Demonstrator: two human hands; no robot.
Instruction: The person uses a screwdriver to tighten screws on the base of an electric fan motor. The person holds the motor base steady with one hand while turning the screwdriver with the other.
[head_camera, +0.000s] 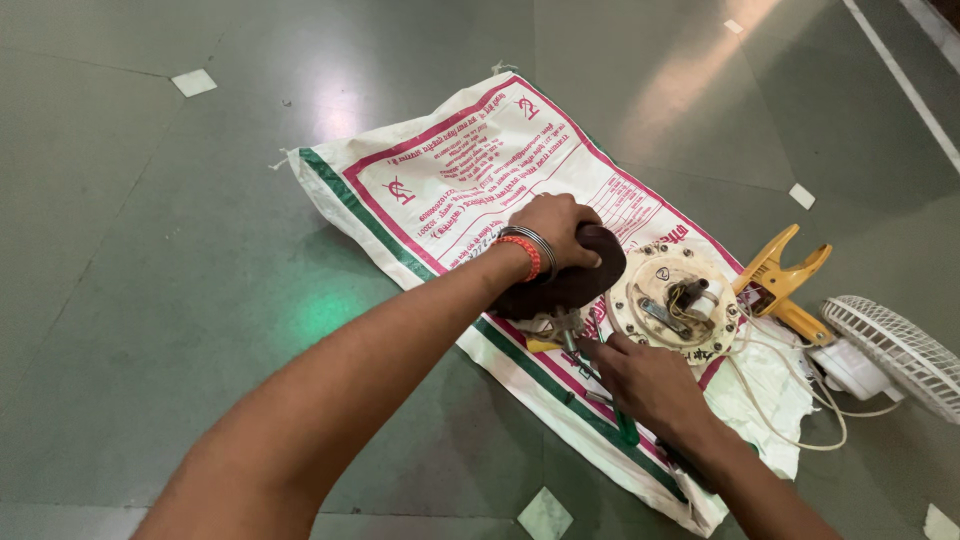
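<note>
The dark brown cover (570, 275) sits on the white printed sack (450, 170) spread over the green floor (150, 300), close to the sack's middle. The left hand (556, 230) lies on top of the cover, fingers curled down over it, gripping it; bangles (528, 250) ring that wrist. Just below the cover on the sack, the right hand (645, 380) has its fingers closed around a small metal tool (572, 335) whose tip points at the cover's underside. Beside the cover, toward the sack's right edge, lies a round cream plate (675, 300) with small parts on it. Past that edge rest a yellow clamp (780, 280) and a white fan grille (900, 350), with a pale cord (790, 420) trailing between.
</note>
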